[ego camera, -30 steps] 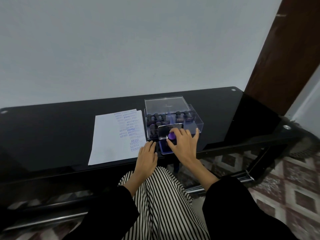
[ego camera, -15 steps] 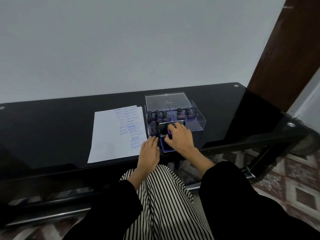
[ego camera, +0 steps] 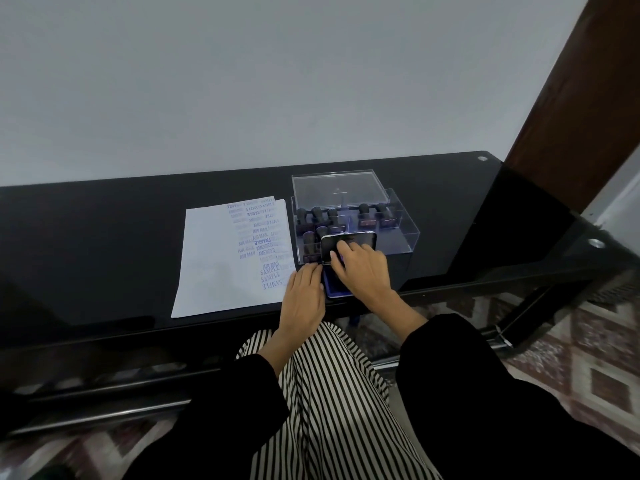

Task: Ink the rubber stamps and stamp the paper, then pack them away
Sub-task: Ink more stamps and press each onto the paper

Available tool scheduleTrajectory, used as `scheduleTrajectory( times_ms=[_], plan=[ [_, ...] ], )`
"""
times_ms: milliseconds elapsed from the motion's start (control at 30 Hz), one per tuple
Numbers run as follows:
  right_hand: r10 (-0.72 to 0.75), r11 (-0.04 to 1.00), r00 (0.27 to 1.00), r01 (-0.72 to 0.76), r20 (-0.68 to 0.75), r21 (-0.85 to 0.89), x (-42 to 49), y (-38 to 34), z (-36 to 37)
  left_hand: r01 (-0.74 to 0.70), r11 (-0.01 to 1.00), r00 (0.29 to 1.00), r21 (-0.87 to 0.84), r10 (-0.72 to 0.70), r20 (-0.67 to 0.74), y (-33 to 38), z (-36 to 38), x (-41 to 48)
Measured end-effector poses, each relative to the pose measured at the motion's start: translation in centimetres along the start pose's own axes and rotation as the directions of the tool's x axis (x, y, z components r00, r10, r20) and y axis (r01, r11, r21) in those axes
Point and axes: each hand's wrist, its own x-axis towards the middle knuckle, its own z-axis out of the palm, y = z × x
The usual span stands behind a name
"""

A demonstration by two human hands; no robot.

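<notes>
Ink pad lies beside paper; right hand grips stamp on it, left hand flat, open. Overinking risks smudging.

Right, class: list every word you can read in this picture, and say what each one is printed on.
All legible text is blue stamp ink on the paper:
"SAMPLE", several times near its right edge
"AIR MAIL", repeated mid-sheet
"FRAGILE"
"AMENDED"
The fainter impressions toward the far edge are too blurred or upside down to read reliably.
The stamps in the clear box show no readable labels.
</notes>
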Motion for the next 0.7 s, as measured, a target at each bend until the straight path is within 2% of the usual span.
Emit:
scheduleTrajectory(
  times_ms=[333,700],
  plan=[
    [0.009,1.0,0.982,-0.006,-0.189,0.013,-1.3,0.0,0.9,0.008,1.0,1.0,0.027,-0.009,0.028,0.1,-0.1,0.0],
    [0.038,0.999,0.99,-0.037,-0.136,0.013,0.6,0.0,2.3,0.021,0.996,1.0,0.082,-0.022,0.017,0.2,0.2,-0.2]
  ],
)
